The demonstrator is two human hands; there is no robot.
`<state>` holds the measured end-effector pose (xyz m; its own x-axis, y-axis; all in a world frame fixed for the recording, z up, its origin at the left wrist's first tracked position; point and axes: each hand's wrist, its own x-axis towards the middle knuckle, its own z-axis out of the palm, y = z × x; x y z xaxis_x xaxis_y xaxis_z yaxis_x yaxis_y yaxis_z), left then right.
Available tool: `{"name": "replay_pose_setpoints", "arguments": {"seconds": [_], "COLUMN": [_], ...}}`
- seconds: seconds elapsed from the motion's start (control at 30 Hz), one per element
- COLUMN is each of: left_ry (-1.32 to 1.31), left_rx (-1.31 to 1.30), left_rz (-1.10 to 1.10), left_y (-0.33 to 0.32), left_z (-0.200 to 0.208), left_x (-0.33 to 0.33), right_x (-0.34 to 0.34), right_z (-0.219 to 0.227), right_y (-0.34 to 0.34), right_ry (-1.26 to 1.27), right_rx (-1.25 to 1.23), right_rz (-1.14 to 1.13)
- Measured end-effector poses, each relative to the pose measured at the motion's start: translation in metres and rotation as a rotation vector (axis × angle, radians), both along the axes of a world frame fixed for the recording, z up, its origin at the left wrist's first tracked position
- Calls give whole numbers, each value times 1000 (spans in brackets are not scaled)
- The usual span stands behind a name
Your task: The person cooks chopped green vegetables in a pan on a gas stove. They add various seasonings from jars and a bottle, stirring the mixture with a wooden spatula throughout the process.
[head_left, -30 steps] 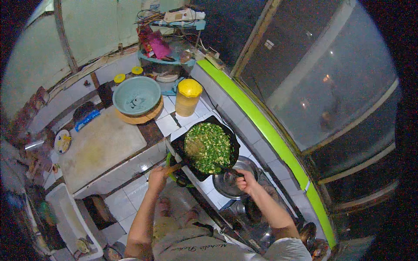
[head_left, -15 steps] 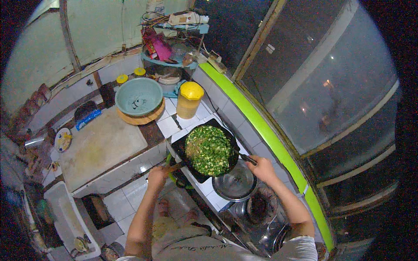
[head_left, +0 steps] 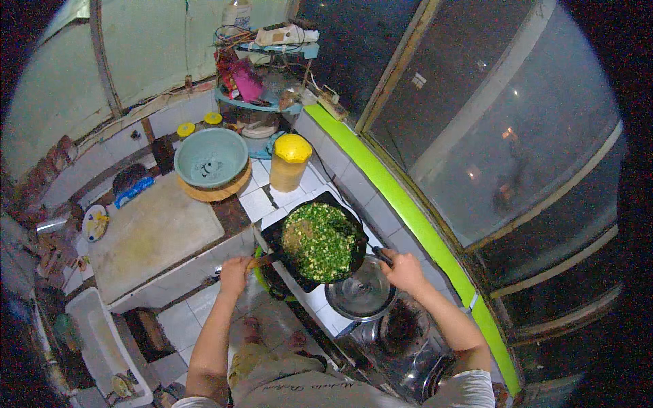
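Observation:
A dark pan [head_left: 360, 228] full of chopped green leaves [head_left: 332, 246] with pale yellow bits is in front of me, over a black square surface. A brownish powdery patch [head_left: 296, 235] lies on the left of the food. My left hand [head_left: 234, 275] is closed round a wooden handle [head_left: 262, 260] that meets the pan's lower left side. At the pan's right side, my right hand [head_left: 404, 272] grips a black handle [head_left: 381, 256]. I cannot tell whether either handle is part of the pan or a utensil's.
Just below the pan lies a round glass lid [head_left: 361, 291], with a gas stove [head_left: 403, 330] beyond it. A yellow-lidded container [head_left: 291, 163] and a blue-green basin [head_left: 211, 158] on a round wooden board stand behind. Left is a large cutting board [head_left: 153, 228].
Pan, counter and shelf appear slightly lower and farther left in the picture, as the view has shifted. Both hands keep their grips on the handles.

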<state>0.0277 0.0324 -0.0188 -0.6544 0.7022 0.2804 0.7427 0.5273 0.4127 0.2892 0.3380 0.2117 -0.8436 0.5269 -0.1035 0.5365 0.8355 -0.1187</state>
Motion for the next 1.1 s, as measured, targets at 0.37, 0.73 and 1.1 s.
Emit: {"name": "replay_pose_setpoints", "arguments": {"seconds": [0.37, 0.73, 1.1], "left_ry": [-69, -55, 62], "left_rx": [-13, -101, -34], "left_rz": [-95, -139, -118], "left_y": [-4, -1, 1], "left_z": [-4, 0, -14], "left_x": [-20, -26, -21], "right_x": [-27, -3, -5], "right_z": [-53, -102, -1], "right_y": [67, 78, 45], "right_ry": [33, 120, -33], "right_rx": [-116, -553, -75], "right_rz": [-229, -141, -10]}}
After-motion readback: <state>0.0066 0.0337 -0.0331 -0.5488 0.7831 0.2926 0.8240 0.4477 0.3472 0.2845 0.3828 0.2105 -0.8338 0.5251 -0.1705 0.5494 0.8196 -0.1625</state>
